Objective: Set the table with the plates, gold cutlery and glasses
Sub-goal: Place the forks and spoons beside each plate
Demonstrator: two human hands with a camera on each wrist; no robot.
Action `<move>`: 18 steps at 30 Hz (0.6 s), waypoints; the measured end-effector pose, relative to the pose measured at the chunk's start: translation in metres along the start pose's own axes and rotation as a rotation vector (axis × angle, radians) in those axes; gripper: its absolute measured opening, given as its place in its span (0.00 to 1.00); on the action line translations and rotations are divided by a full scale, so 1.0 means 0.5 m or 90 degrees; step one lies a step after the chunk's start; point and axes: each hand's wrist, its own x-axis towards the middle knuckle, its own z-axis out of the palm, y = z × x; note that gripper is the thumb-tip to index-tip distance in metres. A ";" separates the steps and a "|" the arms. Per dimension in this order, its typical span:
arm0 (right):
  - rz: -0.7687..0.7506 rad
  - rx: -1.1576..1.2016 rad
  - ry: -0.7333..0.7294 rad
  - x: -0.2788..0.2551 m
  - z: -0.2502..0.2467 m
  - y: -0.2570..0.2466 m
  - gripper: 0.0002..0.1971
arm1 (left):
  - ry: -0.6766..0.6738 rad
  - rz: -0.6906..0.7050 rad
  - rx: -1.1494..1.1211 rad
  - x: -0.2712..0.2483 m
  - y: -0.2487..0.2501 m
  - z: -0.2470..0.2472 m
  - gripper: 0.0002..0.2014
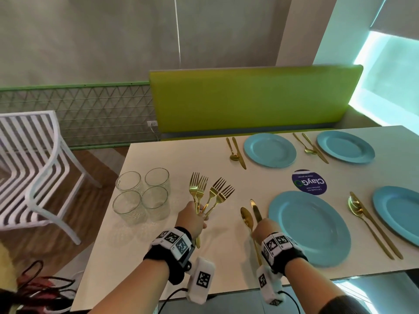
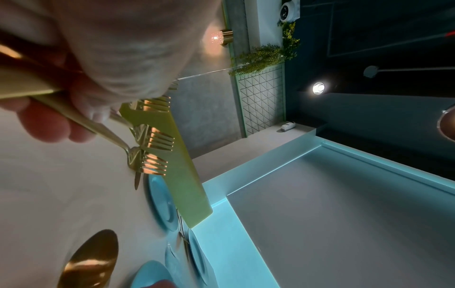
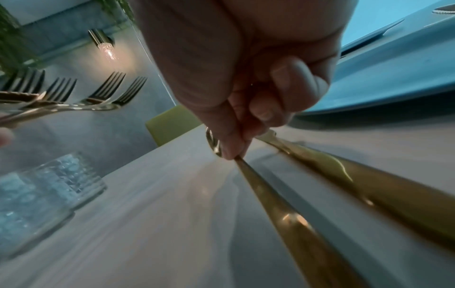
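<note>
The left hand is clamped round the handles of four gold forks, fanned upward above the worktop, while the right hand pinches the spoon and knife lying at 9 o'clock of the nearest blue plate. The loose fan looks the likeliest trouble: one fork could slip and drop, or swing into the four glasses grouped at 9 o'clock of that hand. Nudging the spoon and knife too hard could also skew them against the plate's rim.
</note>
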 end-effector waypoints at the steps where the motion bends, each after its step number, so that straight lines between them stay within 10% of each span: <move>1: 0.018 -0.005 0.005 0.001 0.000 0.000 0.29 | 0.001 -0.002 -0.001 0.002 -0.003 -0.003 0.05; 18: 0.115 0.099 -0.016 0.019 -0.007 -0.020 0.16 | 0.007 -0.009 -0.007 0.016 -0.026 -0.034 0.05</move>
